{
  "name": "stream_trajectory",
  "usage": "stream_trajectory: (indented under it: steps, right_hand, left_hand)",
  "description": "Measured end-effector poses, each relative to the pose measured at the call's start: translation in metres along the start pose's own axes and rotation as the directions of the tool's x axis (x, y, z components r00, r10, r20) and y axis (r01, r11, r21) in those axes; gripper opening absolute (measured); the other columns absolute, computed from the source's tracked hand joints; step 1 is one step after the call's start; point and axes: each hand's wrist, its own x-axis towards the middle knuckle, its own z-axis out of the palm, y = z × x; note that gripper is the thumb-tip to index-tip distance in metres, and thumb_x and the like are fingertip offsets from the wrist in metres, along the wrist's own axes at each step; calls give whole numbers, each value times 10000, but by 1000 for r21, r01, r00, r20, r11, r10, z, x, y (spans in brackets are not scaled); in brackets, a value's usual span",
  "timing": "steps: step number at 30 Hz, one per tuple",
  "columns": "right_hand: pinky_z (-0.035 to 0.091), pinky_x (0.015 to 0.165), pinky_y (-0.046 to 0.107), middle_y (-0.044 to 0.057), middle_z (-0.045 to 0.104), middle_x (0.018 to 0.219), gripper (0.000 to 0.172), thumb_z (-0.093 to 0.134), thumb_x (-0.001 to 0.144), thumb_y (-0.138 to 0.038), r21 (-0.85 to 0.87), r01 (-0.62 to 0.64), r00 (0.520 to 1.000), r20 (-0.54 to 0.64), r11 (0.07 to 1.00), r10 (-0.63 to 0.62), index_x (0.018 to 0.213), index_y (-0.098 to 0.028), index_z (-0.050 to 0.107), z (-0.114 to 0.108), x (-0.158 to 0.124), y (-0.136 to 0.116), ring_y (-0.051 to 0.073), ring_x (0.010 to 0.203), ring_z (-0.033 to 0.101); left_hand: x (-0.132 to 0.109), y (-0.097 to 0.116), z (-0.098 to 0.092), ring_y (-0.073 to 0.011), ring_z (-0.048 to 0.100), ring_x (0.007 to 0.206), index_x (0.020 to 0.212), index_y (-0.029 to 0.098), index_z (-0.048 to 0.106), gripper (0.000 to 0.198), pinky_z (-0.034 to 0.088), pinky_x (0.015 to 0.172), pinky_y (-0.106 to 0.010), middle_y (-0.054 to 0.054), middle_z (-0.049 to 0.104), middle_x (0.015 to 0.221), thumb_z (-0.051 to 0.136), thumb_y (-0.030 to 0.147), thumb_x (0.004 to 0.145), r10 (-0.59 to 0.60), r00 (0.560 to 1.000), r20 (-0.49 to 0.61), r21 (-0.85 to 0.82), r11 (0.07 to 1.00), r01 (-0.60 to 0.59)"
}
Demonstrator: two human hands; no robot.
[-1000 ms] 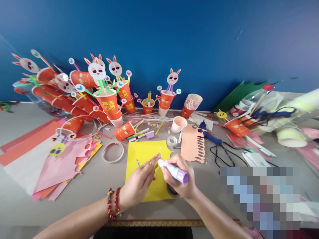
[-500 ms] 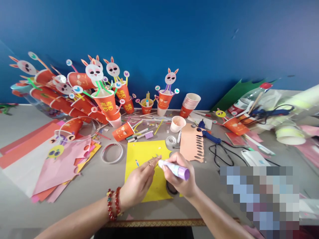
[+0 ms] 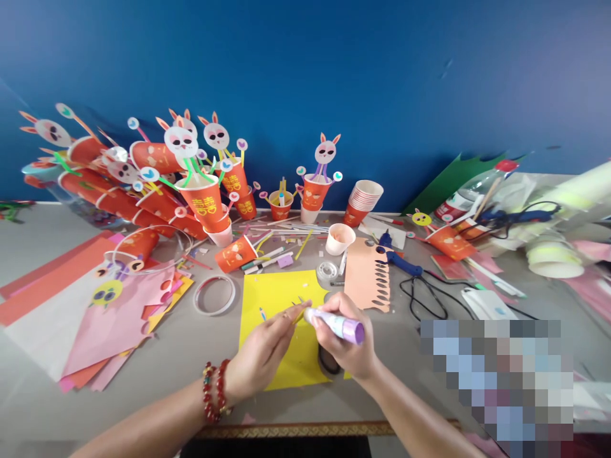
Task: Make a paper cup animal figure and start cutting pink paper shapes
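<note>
Glue stick (image 3: 337,324), lilac-barrelled, lying nearly level above the yellow sheet (image 3: 272,292), its white tip turned toward a thin yellowish sliver (image 3: 298,313) and touching it or just short of it (contact cannot be told); right hand (image 3: 347,350) closed round the barrel, fingers wrapped and thumb on top; left hand (image 3: 260,353) nearly closed, thumb and forefinger pinching the sliver by its near end, the other fingers loosely curled; a beaded bracelet (image 3: 213,391) on that wrist; both hands low over the sheet, which lies flat on the bench (image 3: 191,362). The step appears to be coating the sliver with glue; it would go best with the pinch kept at one end, the free length supported against the sheet, and the tip drawn lightly away from the fingers so that the piece neither buckles nor sticks to them. A dark tape roll (image 3: 327,365) sits partly under the right hand; a peach card with leaf-shaped cut-outs (image 3: 365,277) lies just beside the sheet; rabbit-faced red cups (image 3: 205,200) crowd the rear of the bench.
</note>
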Motion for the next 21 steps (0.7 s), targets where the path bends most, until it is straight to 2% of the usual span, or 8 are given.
stream_trajectory:
  steps: [7, 10, 16, 21]
  right_hand:
    - [432, 455, 208, -28, 636, 636, 96, 618, 801, -195, 53, -19, 1000, -6, 998, 19, 787, -221, 526, -1, 3, -2, 115, 484, 565]
    - [422, 449, 205, -39, 622, 612, 102, 614, 802, -196, 65, -17, 1000, 8, 998, 17, 783, -223, 517, -2, 2, -2, 109, 464, 548]
    - [400, 441, 204, -48, 593, 592, 131, 634, 785, -197, 2, 14, 999, 32, 1000, -14, 786, -228, 507, -1, -1, -5, 103, 445, 517]
    - [398, 454, 210, -50, 576, 579, 157, 650, 766, -201, -60, 71, 997, 38, 996, -69, 785, -233, 497, 0, -2, -6, 104, 441, 509]
  left_hand:
    - [0, 0, 1, -222, 458, 1358, 1485, 259, 374, 469, 407, 1124, -348, -77, 466, 1488, 367, 193, 1021, 15, 1000, -7, 2, 1000, -15]
    - [1, 0, 2, -229, 452, 1362, 1483, 251, 377, 470, 406, 1127, -360, -86, 461, 1490, 368, 186, 1018, 30, 1000, -2, 17, 999, -29]
    - [1, -1, 5, -236, 396, 1398, 1500, 257, 331, 502, 376, 1152, -389, -91, 409, 1524, 367, 162, 1008, 53, 999, 7, 107, 993, -54]
    - [1, 0, 5, -241, 406, 1393, 1496, 241, 337, 501, 387, 1146, -396, -103, 415, 1519, 367, 158, 1002, 61, 998, 13, 145, 988, -63]
